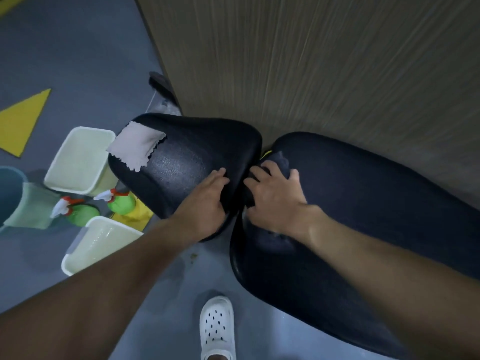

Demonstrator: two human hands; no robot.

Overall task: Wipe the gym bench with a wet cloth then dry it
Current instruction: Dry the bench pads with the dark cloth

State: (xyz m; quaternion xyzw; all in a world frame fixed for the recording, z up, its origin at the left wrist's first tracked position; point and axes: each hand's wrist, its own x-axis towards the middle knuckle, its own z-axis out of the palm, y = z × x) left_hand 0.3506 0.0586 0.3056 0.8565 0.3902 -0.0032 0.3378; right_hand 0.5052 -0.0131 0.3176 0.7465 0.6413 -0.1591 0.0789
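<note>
So the gym bench (298,281) is sitting right against a wood-grain wall (311,61), black padding, split into a shorter seat pad (187,157) and a longer back pad (376,198). The right hand (275,196) is pressing a dark blue cloth (280,159) onto the back pad right by the gap between the two pads, fingers (255,175) bent down over the cloth and clutching it. The left hand (210,196) is grabbing the near edge of the seat pad, fingers wrapping over the rim.

A pale grey-pink cloth (135,148) is lying draped over the far left corner of the seat pad, not being touched.

On the floor left of the bench: two cream plastic bins (78,162) (98,245), two green spray bottles (122,202) (80,211) with red-and-white triggers between them, and a blue bucket (9,188) with a light green cloth (33,206) hanging over its rim. One white clog (217,326) is showing at the bottom.
</note>
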